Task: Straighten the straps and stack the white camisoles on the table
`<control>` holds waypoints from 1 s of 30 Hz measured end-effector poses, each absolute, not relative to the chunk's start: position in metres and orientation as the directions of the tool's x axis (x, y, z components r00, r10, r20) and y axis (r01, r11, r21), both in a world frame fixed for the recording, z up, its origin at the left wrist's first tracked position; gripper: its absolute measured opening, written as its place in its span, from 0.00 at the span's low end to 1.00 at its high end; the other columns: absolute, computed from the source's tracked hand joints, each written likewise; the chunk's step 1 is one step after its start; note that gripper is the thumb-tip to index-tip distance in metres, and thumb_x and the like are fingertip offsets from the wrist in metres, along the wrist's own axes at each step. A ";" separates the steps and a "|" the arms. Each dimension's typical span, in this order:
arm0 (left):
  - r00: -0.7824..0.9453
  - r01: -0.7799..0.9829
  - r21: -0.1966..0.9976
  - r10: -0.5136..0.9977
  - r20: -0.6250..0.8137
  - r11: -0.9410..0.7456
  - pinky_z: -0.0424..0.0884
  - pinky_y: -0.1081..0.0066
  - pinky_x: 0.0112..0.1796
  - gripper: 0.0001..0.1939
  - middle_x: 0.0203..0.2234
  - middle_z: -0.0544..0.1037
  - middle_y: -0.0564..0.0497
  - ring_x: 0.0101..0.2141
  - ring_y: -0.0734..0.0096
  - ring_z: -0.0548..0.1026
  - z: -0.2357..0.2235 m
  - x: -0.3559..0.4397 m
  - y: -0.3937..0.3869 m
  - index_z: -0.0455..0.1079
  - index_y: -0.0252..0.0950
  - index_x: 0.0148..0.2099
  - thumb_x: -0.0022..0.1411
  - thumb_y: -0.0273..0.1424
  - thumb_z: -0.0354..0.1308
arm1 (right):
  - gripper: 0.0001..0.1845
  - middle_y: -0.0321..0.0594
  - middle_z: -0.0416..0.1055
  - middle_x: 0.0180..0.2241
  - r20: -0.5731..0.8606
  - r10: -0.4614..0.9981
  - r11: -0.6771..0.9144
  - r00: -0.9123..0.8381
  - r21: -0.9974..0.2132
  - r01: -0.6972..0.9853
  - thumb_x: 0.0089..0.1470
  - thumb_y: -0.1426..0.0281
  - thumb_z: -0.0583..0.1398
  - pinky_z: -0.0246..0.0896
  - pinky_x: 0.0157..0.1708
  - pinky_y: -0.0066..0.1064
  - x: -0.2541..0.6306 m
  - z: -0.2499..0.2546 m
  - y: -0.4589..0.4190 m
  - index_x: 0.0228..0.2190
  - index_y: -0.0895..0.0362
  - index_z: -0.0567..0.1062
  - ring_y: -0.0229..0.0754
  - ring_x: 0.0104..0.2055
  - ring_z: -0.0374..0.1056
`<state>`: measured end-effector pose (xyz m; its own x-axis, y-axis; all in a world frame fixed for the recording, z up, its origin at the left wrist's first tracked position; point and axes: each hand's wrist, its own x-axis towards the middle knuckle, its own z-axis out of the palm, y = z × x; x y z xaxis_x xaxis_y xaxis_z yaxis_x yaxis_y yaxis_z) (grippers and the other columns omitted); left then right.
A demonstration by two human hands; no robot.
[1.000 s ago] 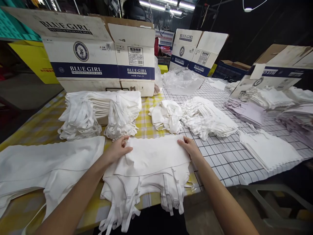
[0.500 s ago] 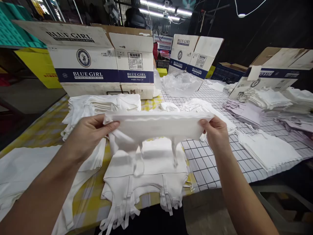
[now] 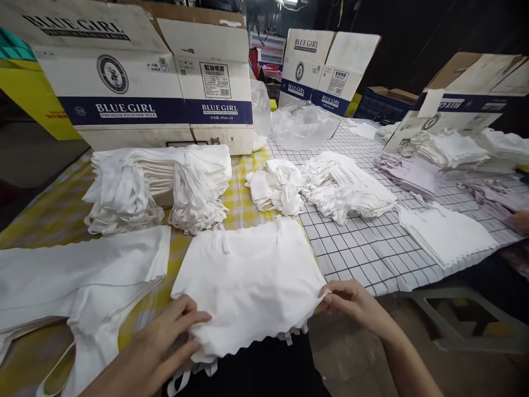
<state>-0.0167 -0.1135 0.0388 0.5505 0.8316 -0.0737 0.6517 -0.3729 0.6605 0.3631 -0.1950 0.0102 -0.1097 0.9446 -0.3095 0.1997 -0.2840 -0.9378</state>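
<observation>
A white strappy camisole top (image 3: 252, 275) lies spread over other white tops at the table's front edge, its straps away from me and its wavy hem towards me. My right hand (image 3: 351, 303) pinches the near right corner of that hem between thumb and fingers. At the near left corner, my left hand (image 3: 171, 336) rests with thumb and fingers apart, the fingertips touching the cloth. Straps of the tops beneath hang over the edge below the hem.
Left lies a pile of flat white pieces (image 3: 119, 259). Behind are a stack of white strappy tops (image 3: 161, 176) and heaped white garments (image 3: 347, 184). Cardboard boxes (image 3: 144, 82) stand further back. Another person's hand (image 3: 521, 220) is at the right edge beside lilac garments (image 3: 487, 198).
The camisole top, stretched up between both hands before, now lies flat on the pile. Both hands have come down and towards me; the left fingers have loosened. The view has tilted down.
</observation>
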 end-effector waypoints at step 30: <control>0.104 -0.176 0.909 0.926 -0.364 0.377 0.73 0.71 0.29 0.32 0.45 0.76 0.48 0.40 0.57 0.76 0.069 0.074 -0.110 0.64 0.44 0.58 0.48 0.30 0.60 | 0.12 0.32 0.60 0.25 -0.281 0.959 -0.226 0.023 -0.816 -0.532 0.48 0.64 0.64 0.55 0.23 0.25 0.239 0.030 -0.178 0.29 0.54 0.66 0.33 0.24 0.58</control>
